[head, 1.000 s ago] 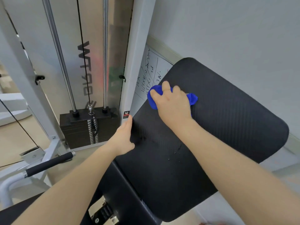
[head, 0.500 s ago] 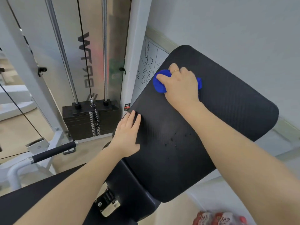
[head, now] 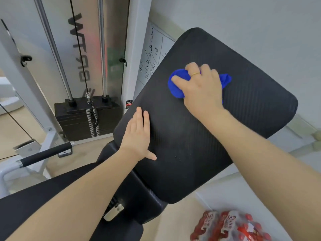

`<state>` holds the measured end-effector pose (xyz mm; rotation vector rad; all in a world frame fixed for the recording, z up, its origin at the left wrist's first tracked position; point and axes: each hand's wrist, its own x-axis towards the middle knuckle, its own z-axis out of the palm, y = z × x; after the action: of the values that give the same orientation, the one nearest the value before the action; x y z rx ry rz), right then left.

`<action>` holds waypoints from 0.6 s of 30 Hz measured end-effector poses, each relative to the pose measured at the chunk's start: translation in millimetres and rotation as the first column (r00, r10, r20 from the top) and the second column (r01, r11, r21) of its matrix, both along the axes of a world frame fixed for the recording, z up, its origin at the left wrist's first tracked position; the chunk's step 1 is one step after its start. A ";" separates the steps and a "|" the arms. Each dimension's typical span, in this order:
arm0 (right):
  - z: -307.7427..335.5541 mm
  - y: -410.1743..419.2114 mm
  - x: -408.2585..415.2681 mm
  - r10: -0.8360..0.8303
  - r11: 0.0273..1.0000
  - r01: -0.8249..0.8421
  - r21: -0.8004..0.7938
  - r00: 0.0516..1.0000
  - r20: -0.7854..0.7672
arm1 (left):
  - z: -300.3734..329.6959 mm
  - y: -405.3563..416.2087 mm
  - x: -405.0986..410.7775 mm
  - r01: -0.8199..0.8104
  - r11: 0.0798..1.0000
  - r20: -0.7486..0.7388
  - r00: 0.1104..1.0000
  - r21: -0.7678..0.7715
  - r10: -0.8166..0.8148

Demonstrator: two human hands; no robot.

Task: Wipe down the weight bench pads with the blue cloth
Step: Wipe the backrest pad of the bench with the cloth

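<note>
My right hand (head: 202,87) clutches the blue cloth (head: 177,84) on the backrest pad (head: 243,127); my left hand (head: 139,136) rests flat, fingers (head: 141,119) straight, at the pad's left edge.

Since 1 s ago the right hand (head: 203,87), gripping the bunched cloth (head: 177,84), has carried it from the pad's (head: 251,108) left edge inward toward the middle of its upper part; more blue now shows at both sides of the hand, and a ring on 1 finger has come into sight. The left hand (head: 139,134) has left the pad's side edge and now lies flat on its surface, fingers straight. The view has dropped, bringing a red-capped bottle pack (head: 231,226) into the bottom right.
</note>
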<state>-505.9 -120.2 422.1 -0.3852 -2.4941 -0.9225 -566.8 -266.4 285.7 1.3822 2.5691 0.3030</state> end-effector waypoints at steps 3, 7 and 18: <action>-39.8 -20.4 22.2 0.031 0.998 -0.028 -0.063 0.999 0.041 | -1.4 -0.1 2.2 -0.014 1.000 -0.023 1.000 0.007 0.014; -93.8 -61.1 76.6 0.123 0.973 -0.050 -0.226 0.938 0.324 | -4.8 -2.5 4.1 -0.019 0.999 -0.045 0.999 0.032 0.021; -12.1 -13.6 45.4 -0.157 0.988 0.155 -0.024 0.974 -0.161 | -13.5 -14.4 26.0 0.009 0.994 -0.099 0.995 0.113 0.002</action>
<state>-460.5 -133.7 410.0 -0.6423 -2.3463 -0.8988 -540.9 -280.7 272.1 1.4754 2.6666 0.3952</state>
